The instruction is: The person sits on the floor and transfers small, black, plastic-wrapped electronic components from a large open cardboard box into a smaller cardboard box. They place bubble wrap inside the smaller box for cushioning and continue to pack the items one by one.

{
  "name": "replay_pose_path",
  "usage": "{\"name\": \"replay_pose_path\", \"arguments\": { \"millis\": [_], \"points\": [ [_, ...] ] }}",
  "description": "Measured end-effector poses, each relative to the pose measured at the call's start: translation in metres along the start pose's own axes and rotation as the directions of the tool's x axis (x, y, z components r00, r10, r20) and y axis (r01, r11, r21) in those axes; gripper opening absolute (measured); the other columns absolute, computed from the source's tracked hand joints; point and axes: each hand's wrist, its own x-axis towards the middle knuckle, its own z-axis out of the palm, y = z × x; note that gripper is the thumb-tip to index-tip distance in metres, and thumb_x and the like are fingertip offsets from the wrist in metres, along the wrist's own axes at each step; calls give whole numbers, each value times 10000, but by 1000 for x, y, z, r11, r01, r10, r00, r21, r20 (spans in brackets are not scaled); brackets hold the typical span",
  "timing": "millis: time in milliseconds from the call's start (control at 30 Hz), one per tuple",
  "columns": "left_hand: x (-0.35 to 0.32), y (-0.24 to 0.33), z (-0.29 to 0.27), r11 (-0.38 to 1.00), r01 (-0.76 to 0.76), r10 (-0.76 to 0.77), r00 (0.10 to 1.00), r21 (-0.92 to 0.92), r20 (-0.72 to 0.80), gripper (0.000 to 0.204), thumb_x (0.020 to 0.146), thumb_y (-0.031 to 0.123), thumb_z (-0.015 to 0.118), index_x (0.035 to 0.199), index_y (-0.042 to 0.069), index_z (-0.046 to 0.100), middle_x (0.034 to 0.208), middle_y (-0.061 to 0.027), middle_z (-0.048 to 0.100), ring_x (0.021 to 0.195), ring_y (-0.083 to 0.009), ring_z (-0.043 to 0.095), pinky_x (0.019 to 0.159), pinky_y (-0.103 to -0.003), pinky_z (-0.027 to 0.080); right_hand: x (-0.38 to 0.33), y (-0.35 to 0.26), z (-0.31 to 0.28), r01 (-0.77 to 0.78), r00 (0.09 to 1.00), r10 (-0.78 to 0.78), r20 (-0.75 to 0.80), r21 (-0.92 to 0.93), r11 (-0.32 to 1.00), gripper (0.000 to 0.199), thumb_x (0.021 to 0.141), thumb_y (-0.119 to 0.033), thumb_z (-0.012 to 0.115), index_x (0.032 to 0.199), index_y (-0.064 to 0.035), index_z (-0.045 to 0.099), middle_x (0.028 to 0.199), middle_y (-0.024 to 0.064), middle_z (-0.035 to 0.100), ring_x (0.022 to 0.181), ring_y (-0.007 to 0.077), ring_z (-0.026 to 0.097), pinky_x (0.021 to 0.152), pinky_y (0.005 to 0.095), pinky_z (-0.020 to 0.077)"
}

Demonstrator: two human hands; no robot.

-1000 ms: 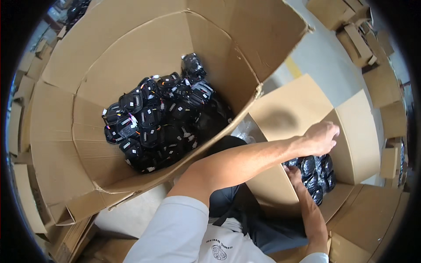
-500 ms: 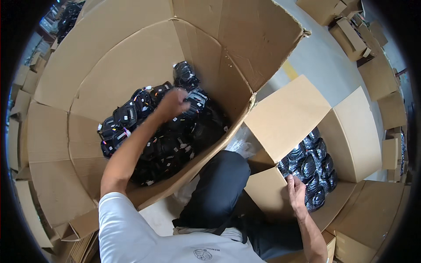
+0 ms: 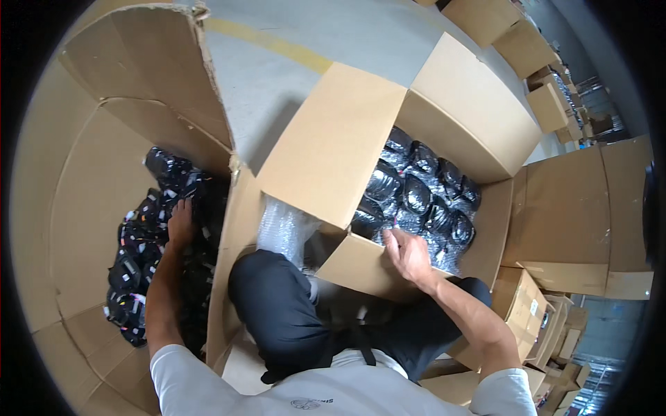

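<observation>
in two open cardboard boxes, left hand rests flat on black packets, right hand fingers spread.

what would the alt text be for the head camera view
Seen from above, a seated person's left hand rests on black packets in a big cardboard bin, while the right hand rests on the edge of a smaller box of black bubble-wrapped items.
</observation>
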Motion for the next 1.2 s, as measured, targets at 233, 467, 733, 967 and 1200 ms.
{"name": "replay_pose_path", "arguments": {
  "millis": [233, 467, 733, 967, 1200],
  "points": [
    [-53, -28, -130, 497, 321, -294, 936, -806, 192, 239, 794, -11, 769, 1023, -20, 702, 967, -54, 713, 841, -117, 641, 768, -268, 525, -5, 8, 7, 4, 999, -2, -46, 30, 1000, 394, 1023, -326, 549, 799, -12, 626, 737, 267, 639, 720, 477, 638, 661, 549, 490],
    [-136, 5, -283, -148, 133, -21, 990, -980, 137, 363, 857, 25, 756, 1200, -19, 646, 1115, -140, 722, 1005, -220, 710, 902, -360, 595, -4, -6, 1, 206, 968, -158, -197, 255, 945, 180, 961, -178, 641, 952, -4, 687, 824, 218, 676, 736, 372, 666, 700, 420, 528],
    [-130, 166, -372, -486, -244, 268, 872, -839, -409, 476, 884, 148, 777, 1292, -9, 588, 1295, -184, 652, 1191, -290, 649, 1037, -465, 535, 2, -169, -48, 260, 836, -535, -120, 946, 194, 678, 952, -266, 720, 1491, 7, 412, 1379, 153, 565, 1227, 213, 562, 1052, 347, 446],
    [-68, 313, -345, -633, 100, 533, 776, -768, -338, 472, 938, 140, 719, 1341, -22, 533, 1287, -163, 654, 1155, -248, 666, 1018, -414, 551, -9, -101, -132, 20, 843, -480, -241, 907, -421, 733, 854, -287, 815, 1430, -4, 463, 1344, 108, 609, 1188, 205, 612, 990, 357, 526],
    [-40, 420, -308, -430, 278, 674, 732, -859, -101, 392, 937, 115, 717, 1270, -46, 587, 1173, -149, 699, 1094, -248, 687, 990, -413, 572, -19, -14, -197, 294, 953, -116, -279, 945, 145, 413, 833, -63, 805, 1211, 17, 660, 1100, 65, 715, 990, 134, 662, 916, 307, 547]
  ]
}}
